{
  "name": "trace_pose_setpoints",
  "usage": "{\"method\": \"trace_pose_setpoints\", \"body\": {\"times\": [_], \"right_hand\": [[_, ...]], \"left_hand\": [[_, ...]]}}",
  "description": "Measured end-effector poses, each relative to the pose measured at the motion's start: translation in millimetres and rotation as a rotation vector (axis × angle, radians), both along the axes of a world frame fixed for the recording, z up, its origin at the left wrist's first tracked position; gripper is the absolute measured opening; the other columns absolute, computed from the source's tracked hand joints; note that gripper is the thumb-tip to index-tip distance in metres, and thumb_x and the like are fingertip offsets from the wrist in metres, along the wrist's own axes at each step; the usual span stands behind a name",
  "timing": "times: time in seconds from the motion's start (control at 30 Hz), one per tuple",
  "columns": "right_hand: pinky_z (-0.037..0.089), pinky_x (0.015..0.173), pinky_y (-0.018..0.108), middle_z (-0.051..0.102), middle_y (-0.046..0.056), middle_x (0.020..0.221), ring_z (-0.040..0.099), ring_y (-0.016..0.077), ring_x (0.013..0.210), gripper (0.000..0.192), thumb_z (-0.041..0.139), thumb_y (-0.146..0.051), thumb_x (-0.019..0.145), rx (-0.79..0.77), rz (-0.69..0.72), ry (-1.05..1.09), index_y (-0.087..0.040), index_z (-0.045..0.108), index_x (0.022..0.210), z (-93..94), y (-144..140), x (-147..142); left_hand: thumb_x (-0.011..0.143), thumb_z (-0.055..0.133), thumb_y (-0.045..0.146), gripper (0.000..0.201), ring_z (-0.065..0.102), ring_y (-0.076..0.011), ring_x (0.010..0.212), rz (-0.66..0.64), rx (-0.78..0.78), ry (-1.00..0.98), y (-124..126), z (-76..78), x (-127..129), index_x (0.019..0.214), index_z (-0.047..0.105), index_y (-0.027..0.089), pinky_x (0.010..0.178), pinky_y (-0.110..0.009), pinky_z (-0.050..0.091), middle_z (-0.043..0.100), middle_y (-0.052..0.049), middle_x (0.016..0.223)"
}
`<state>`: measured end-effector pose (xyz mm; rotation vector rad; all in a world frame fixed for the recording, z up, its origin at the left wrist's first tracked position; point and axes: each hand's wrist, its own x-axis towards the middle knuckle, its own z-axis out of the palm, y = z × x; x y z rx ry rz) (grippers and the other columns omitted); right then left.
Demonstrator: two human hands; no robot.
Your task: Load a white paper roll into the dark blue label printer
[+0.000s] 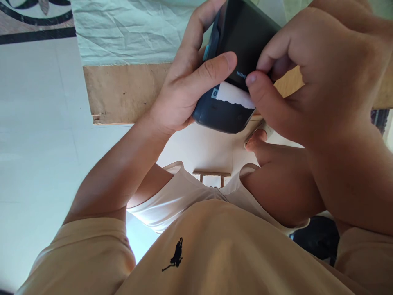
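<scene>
A dark handheld label printer (pixel 245 37), lettered "NIIM" where the text shows, is held over the edge of the table, top centre. My left hand (pixel 190 78) grips it from the left, with the thumb flat across its dark face. A white strip of label paper (pixel 235 95) with a ragged lower edge sticks out across the printer's lower part. My right hand (pixel 310 73) is closed in a pinch at the printer's right edge. Its thumb tip touches beside the strip's right end. Whether paper is between those fingertips is hidden.
The wooden table edge (pixel 123 94) runs below the printer, partly covered by a wrinkled pale cloth (pixel 132 32). Below are my legs, a small wooden stool part (pixel 211 173) and pale floor tiles (pixel 37 135). A dark object (pixel 321 237) lies at lower right.
</scene>
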<state>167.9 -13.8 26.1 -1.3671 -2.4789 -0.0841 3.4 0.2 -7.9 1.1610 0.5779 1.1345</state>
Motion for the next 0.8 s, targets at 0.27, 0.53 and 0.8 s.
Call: {"method": "trace_pose_setpoints", "body": {"times": [0.27, 0.53, 0.8], "right_hand": [[0.03, 0.081, 0.025, 0.044, -0.003, 0.081, 0.041, 0.0028, 0.085, 0.029, 0.031, -0.041, 0.074, -0.01, 0.013, 0.013, -0.019, 0.045, 0.088, -0.5, -0.7, -0.2], [0.031, 0.082, 0.025, 0.044, -0.004, 0.081, 0.04, 0.0019, 0.083, 0.031, 0.03, -0.044, 0.076, -0.067, -0.025, 0.026, -0.021, 0.046, 0.089, 1.5, -1.7, -0.8], [0.034, 0.083, 0.026, 0.046, -0.004, 0.083, 0.042, 0.0032, 0.086, 0.036, 0.026, -0.048, 0.078, -0.083, -0.045, 0.027, -0.021, 0.046, 0.088, -1.0, 0.7, -1.2]], "left_hand": [[0.074, 0.04, 0.023, 0.025, 0.057, -0.0167, 0.095, 0.032, -0.009, 0.002, 0.3, 1.5, -0.4, 0.093, 0.056, 0.023, 0.072, -0.024, 0.044, 0.055, 0.0, 0.088], [0.073, 0.038, 0.018, 0.029, 0.054, -0.0179, 0.101, 0.028, -0.015, 0.039, 2.4, 0.5, -3.1, 0.095, 0.055, 0.024, 0.075, -0.028, 0.042, 0.053, 0.001, 0.089], [0.071, 0.043, 0.022, 0.024, 0.054, -0.0143, 0.086, -0.007, -0.025, 0.018, 4.5, -2.4, -2.0, 0.092, 0.054, 0.027, 0.069, -0.026, 0.041, 0.053, -0.001, 0.09]]}}
